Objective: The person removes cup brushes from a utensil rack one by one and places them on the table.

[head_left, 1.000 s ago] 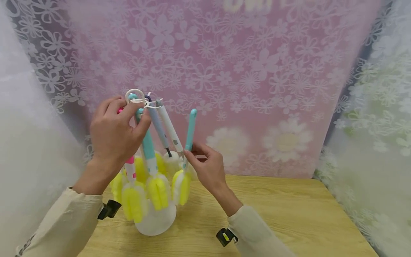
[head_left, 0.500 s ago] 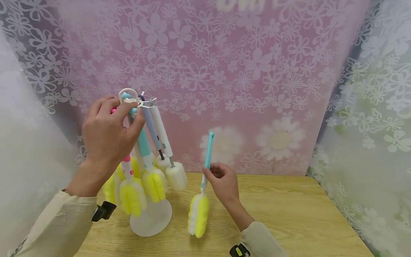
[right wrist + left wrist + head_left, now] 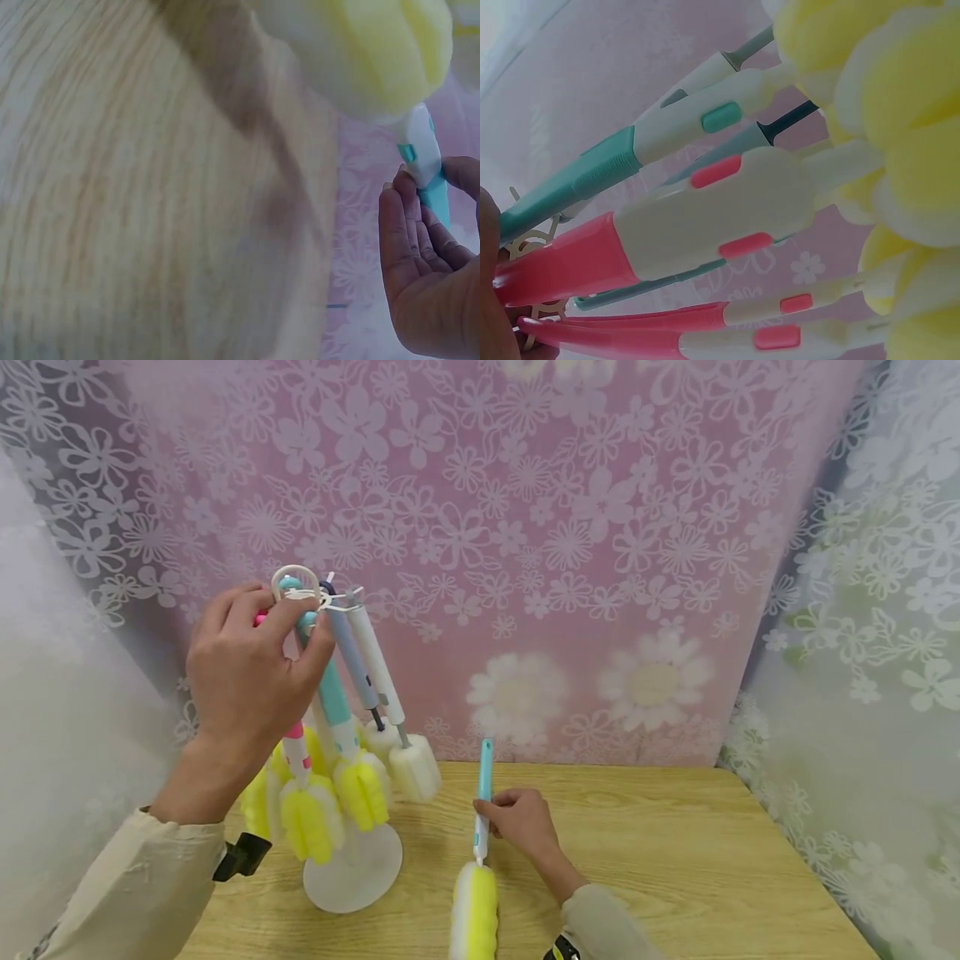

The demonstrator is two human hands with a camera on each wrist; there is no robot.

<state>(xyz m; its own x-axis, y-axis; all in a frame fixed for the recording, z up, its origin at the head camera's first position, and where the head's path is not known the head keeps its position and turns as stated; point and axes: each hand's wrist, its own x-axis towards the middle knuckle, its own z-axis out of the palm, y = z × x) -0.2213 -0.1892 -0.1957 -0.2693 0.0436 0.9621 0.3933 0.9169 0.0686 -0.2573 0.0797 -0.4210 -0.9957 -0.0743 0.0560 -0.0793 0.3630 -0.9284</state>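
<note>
In the head view, my left hand (image 3: 251,664) holds the top of a white brush stand (image 3: 352,875), just below its ring. Bottle brushes with yellow-and-white or white sponge heads hang around this stand. My right hand (image 3: 525,827) pinches a bottle brush (image 3: 483,777) between thumb and fingers, at its teal and white handle. This brush points head-down over the table, right of the stand, and its sponge (image 3: 474,906) reaches the bottom of the view. In the right wrist view, thumb and fingertips meet the brush handle (image 3: 435,202). Pink and teal handles (image 3: 566,262) fill the left wrist view.
The wood-grain table (image 3: 660,860) extends to the right of both hands. A pink flowered curtain (image 3: 585,568) rises behind its back edge, with pale flowered sheets (image 3: 885,693) at the sides. A white-sponge brush (image 3: 414,768) hangs on the stand's right side.
My right hand has carried the teal brush away from the stand to the right, then lowered it toward the table. My left hand keeps its hold on the stand's top.
</note>
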